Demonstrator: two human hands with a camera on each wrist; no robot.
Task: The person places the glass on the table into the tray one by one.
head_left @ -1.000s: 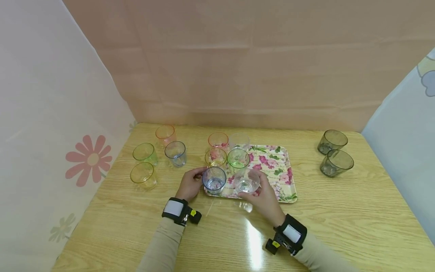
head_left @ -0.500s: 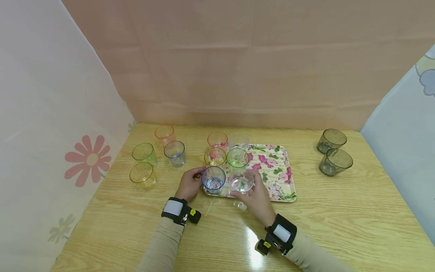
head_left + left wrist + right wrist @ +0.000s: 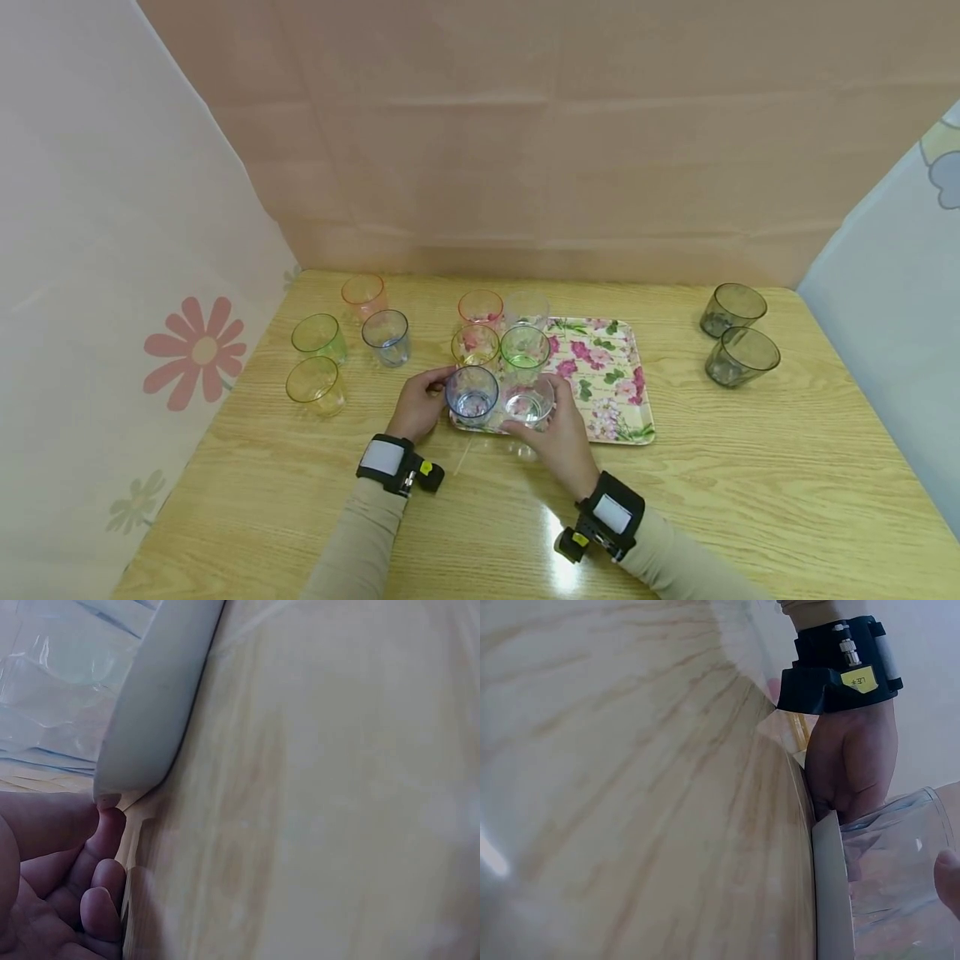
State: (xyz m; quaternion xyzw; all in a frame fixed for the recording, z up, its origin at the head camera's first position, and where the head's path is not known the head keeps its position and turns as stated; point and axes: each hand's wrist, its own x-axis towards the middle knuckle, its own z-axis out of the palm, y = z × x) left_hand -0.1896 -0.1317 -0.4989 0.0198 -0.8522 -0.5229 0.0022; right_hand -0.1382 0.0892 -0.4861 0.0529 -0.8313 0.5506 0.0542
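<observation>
In the head view, my right hand (image 3: pixel 564 437) holds a clear glass (image 3: pixel 528 402) by its side, at the front of the flowered tray (image 3: pixel 600 383). Directly left of that glass stands a blue glass (image 3: pixel 472 396) in the tray's front left corner. My left hand (image 3: pixel 417 407) is at this corner; in the left wrist view its thumb and finger pinch the tray's pale rim (image 3: pixel 154 705). Behind are a yellow glass (image 3: pixel 476 346) and a green glass (image 3: pixel 525 348), then a red glass (image 3: pixel 481 308) and another clear glass (image 3: pixel 527 308). The held glass's base is hard to make out.
Left of the tray stand a red glass (image 3: pixel 364 298), a blue glass (image 3: pixel 387 338), a green glass (image 3: pixel 320 337) and a yellow glass (image 3: pixel 316 387). Two grey glasses (image 3: pixel 735 308) are at the table's right. Cloth walls (image 3: pixel 525 167) surround the wooden table (image 3: pixel 750 483).
My right hand has moved the clear glass left, up beside the blue glass and in line with the green one. The left hand has stayed at the tray's corner.
</observation>
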